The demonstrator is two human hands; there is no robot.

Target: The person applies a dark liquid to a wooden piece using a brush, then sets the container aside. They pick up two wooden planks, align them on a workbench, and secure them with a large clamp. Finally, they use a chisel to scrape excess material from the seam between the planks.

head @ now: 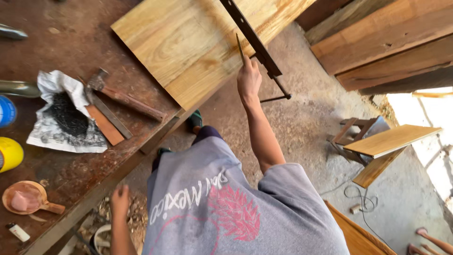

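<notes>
My right hand (248, 78) is raised at the edge of a wide pale wooden board (188, 42) and grips a thin pencil (240, 47) whose tip rests on the board. A dark metal clamp bar (255, 42) runs diagonally across the board just beside that hand. My left hand (120, 200) hangs low beside the front edge of the brown workbench (71, 174), fingers curled loosely, holding nothing that I can see. My grey shirt fills the lower middle of the view.
On the bench lie a hammer (125, 97), a flat wood strip (104, 124), dark nails on crumpled paper (66, 115), a yellow container (9, 154), a blue lid (6, 111) and a wooden spoon (28, 198). Planks (387, 38) are stacked at right; a stool with boards (373, 141) stands on the concrete floor.
</notes>
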